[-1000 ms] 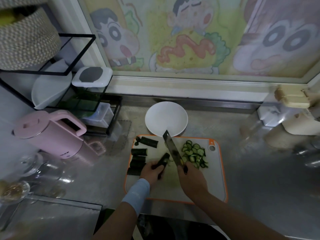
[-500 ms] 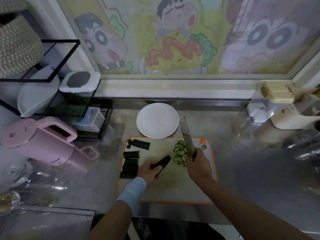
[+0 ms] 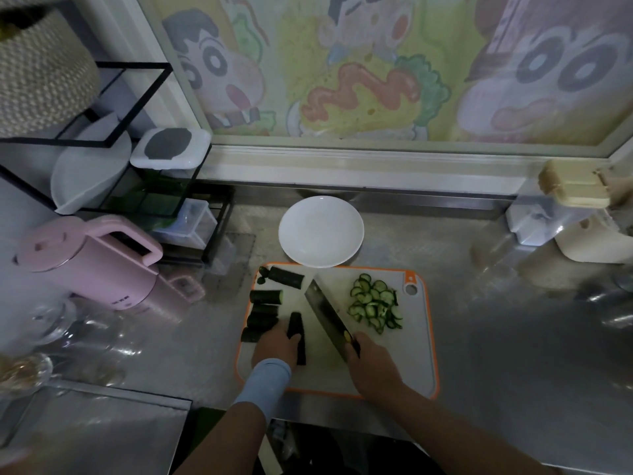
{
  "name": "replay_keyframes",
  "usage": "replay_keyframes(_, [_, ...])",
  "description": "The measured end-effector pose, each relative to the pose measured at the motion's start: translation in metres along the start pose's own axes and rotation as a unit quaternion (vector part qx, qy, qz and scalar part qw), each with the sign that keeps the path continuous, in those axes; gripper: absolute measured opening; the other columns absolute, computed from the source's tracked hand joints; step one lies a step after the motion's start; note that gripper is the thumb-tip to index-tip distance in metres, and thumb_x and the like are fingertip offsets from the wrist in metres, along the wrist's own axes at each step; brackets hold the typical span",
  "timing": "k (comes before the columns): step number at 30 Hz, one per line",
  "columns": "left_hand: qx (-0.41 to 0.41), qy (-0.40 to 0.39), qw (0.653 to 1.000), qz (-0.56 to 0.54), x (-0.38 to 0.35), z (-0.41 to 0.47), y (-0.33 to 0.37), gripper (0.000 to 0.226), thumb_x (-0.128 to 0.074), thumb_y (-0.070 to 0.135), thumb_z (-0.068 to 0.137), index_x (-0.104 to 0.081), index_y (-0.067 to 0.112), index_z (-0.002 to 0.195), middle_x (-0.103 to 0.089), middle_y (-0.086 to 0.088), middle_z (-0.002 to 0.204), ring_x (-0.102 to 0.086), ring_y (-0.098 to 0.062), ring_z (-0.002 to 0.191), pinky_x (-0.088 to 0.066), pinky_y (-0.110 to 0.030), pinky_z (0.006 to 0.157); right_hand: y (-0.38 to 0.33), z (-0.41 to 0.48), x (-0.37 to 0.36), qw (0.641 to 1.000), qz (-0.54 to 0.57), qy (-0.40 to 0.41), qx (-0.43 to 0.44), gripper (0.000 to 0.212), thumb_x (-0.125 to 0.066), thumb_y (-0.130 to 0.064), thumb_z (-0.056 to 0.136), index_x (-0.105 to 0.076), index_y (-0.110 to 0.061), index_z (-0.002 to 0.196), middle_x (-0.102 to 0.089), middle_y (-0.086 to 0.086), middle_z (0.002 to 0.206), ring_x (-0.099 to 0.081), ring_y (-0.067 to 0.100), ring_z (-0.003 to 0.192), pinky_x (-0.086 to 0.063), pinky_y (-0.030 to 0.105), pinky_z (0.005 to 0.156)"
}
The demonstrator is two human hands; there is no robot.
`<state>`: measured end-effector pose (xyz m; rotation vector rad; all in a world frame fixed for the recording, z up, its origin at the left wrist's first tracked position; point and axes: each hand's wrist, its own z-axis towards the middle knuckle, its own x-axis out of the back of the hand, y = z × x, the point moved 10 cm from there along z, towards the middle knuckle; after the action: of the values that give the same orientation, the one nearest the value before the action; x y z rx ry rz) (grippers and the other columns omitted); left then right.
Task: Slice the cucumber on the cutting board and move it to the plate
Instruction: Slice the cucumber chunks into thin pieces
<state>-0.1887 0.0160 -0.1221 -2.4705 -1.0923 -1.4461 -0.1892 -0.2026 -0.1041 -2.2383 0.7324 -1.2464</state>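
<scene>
A grey cutting board (image 3: 416,351) with an orange rim lies on the steel counter. My left hand (image 3: 275,347) is shut on a dark cucumber piece (image 3: 296,329) that lies lengthwise on the board. My right hand (image 3: 371,363) grips a cleaver (image 3: 323,317), its blade angled up and left, to the right of that piece. Several uncut cucumber chunks (image 3: 265,305) sit along the board's left side. A pile of thin slices (image 3: 375,303) lies at the board's upper right. A bare white plate (image 3: 320,231) stands just behind the board.
A pink kettle (image 3: 85,265) stands at the left, with glassware (image 3: 51,323) in front of it. A black wire rack (image 3: 113,166) with containers fills the back left. Cream and white containers (image 3: 579,217) sit at the back right. A painted window runs behind the counter.
My right hand has drawn the cleaver back from the slice pile toward the middle of the board. My left hand has turned its cucumber piece to lie lengthwise.
</scene>
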Motion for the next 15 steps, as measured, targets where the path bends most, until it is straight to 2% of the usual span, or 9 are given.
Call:
replay_keyframes(4, [-0.029, 0.012, 0.999, 0.025, 0.003, 0.004, 0.014, 0.037, -0.053, 0.041, 0.092, -0.060, 0.006, 0.103, -0.065, -0.011, 0.100, -0.061, -0.026, 0.092, -0.048, -0.030, 0.072, 0.013, 0.001, 0.020, 0.999, -0.010, 0.050, -0.014, 0.013, -0.039, -0.032, 0.100, -0.044, -0.022, 0.092, -0.055, 0.003, 0.080, -0.052, 0.024, 0.071, -0.040, 0.033, 0.060])
replay_keyframes(8, [-0.019, 0.031, 0.998, 0.050, 0.007, 0.005, 0.024, 0.035, -0.051, 0.040, 0.091, -0.059, 0.008, 0.099, -0.064, -0.010, 0.098, -0.061, -0.026, 0.088, -0.052, -0.035, 0.074, 0.030, 0.007, 0.055, 0.995, -0.029, 0.091, -0.034, 0.016, -0.039, -0.030, 0.100, -0.049, -0.019, 0.095, -0.057, 0.005, 0.080, -0.055, 0.027, 0.070, -0.046, 0.038, 0.060])
replay_keyframes(10, [-0.026, 0.077, 0.995, 0.063, 0.017, 0.002, 0.036, 0.033, -0.049, 0.038, 0.091, -0.056, 0.009, 0.105, -0.059, -0.009, 0.106, -0.058, -0.026, 0.097, -0.052, -0.036, 0.078, 0.030, 0.009, 0.065, 0.996, -0.033, 0.086, -0.023, 0.017, -0.041, -0.032, 0.099, -0.050, -0.019, 0.094, -0.057, 0.004, 0.078, -0.056, 0.027, 0.070, -0.044, 0.037, 0.060])
replay_keyframes(12, [-0.072, 0.125, 0.988, 0.047, 0.026, -0.001, 0.057, 0.026, -0.051, 0.028, 0.090, -0.054, 0.013, 0.111, -0.053, -0.007, 0.115, -0.052, -0.026, 0.107, -0.049, -0.037, 0.082, 0.026, 0.010, 0.073, 0.995, -0.033, 0.090, -0.011, 0.016, -0.042, -0.035, 0.097, -0.048, -0.023, 0.088, -0.055, 0.001, 0.072, -0.055, 0.026, 0.066, -0.043, 0.036, 0.057])
replay_keyframes(15, [-0.143, 0.097, 0.985, -0.025, 0.019, 0.002, 0.086, 0.034, -0.049, 0.017, 0.090, -0.051, 0.017, 0.124, -0.045, -0.007, 0.132, -0.044, -0.025, 0.121, -0.043, -0.038, 0.097, 0.022, 0.011, 0.084, 0.994, -0.024, 0.110, 0.004, 0.018, -0.045, -0.040, 0.094, -0.045, -0.026, 0.082, -0.054, -0.002, 0.066, -0.055, 0.023, 0.060, -0.045, 0.037, 0.054])
